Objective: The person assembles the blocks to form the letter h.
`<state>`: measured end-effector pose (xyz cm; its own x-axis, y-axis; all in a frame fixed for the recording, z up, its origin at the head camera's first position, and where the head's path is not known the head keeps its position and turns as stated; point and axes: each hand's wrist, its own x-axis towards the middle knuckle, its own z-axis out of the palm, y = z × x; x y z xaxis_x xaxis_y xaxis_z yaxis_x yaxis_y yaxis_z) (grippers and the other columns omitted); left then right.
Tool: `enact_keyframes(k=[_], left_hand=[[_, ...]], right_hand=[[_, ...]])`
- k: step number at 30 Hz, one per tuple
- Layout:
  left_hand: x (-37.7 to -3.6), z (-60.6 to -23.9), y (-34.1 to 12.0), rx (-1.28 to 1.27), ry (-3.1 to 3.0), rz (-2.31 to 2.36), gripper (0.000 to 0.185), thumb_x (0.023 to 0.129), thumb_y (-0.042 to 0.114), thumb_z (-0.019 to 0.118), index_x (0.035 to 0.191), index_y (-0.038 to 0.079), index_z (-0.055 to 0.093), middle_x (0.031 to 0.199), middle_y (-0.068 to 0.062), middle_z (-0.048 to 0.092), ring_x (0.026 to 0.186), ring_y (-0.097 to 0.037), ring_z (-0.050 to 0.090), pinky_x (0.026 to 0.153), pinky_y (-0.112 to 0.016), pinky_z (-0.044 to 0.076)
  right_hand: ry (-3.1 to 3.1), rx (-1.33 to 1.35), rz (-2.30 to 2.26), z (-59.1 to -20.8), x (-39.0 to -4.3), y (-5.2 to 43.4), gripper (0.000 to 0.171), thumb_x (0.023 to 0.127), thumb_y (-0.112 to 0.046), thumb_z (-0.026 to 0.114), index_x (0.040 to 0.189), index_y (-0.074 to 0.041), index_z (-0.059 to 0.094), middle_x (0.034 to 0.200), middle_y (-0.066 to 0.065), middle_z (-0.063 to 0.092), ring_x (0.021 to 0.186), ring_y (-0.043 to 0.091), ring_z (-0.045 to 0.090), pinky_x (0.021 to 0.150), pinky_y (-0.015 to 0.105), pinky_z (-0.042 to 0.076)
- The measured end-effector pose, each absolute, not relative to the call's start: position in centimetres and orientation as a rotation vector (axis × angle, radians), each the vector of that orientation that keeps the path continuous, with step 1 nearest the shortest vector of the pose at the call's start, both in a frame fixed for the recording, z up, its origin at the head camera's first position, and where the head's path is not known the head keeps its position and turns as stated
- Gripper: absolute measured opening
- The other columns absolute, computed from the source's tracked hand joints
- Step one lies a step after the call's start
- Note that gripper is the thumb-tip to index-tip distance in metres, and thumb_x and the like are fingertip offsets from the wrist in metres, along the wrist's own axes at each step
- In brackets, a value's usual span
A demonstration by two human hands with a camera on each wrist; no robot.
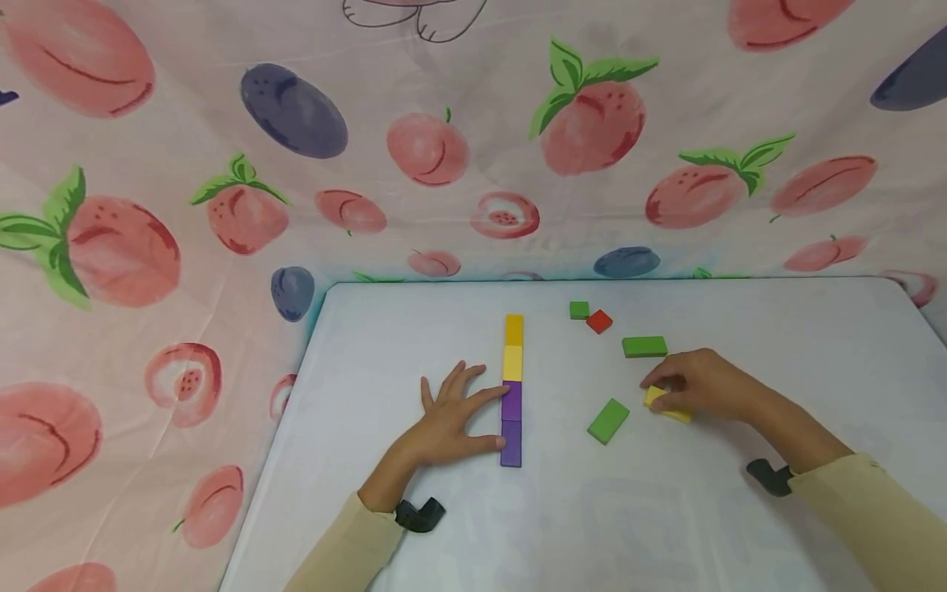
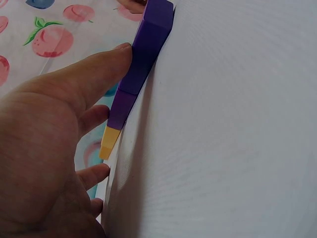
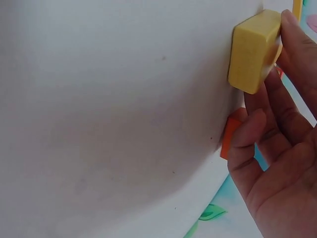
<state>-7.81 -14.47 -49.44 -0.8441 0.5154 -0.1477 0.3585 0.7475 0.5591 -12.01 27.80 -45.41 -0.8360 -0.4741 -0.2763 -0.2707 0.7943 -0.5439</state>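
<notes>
A yellow block [image 1: 666, 404] is pinched by the right hand [image 1: 703, 385] on the table [image 1: 414, 329], right of centre. The purple-yellow block row [image 1: 512, 390] is touched by the flat, released left hand [image 1: 451, 423]. Green blocks [image 1: 608, 421] lie near; open table is seen toward the front edge.

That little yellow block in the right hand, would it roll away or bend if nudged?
Probably neither. The yellow block has flat faces and squared edges, so it would likely slide on the smooth white table, not roll. It looks solid and stiff, keeping its shape where the right hand pinches it.
</notes>
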Motion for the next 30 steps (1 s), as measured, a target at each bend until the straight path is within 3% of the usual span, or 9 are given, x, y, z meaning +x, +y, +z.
enact_keyframes(k=[11,20,30], left_hand=[[-7.9,-49.5,-14.4,0.68,2.652,0.765,0.076,0.087,0.062,0.071,0.154,0.043,0.041,0.171,-0.003,0.014,0.16,-0.031,-0.004,0.11,-0.077,-0.021],[-7.9,-49.6,-14.4,0.675,2.652,0.759,0.075,0.087,0.062,0.07,0.154,0.042,0.042,0.171,-0.003,0.015,0.16,-0.031,-0.004,0.11,-0.077,-0.02],[-7.9,-49.5,-14.4,0.675,2.645,0.768,0.075,0.087,0.062,0.07,0.154,0.043,0.042,0.171,-0.002,0.015,0.16,-0.031,-0.004,0.11,-0.078,-0.02]], right_hand=[[2.584,-0.583,-0.679,-45.0,-11.7,27.0,0.023,0.082,-0.027,0.087,0.1,-0.025,0.074,0.091,-0.013,0.068,0.089,0.011,0.059,0.074,0.021,0.053],[2.631,-0.487,-0.844,-44.7,-11.8,26.6,0.025,0.082,-0.029,0.087,0.104,-0.022,0.076,0.089,-0.007,0.067,0.085,0.015,0.058,0.066,0.021,0.052],[2.622,-0.286,-1.071,-44.7,-11.8,25.2,0.032,0.087,-0.04,0.081,0.111,-0.02,0.074,0.111,0.005,0.072,0.099,0.022,0.066,0.077,0.023,0.057]])
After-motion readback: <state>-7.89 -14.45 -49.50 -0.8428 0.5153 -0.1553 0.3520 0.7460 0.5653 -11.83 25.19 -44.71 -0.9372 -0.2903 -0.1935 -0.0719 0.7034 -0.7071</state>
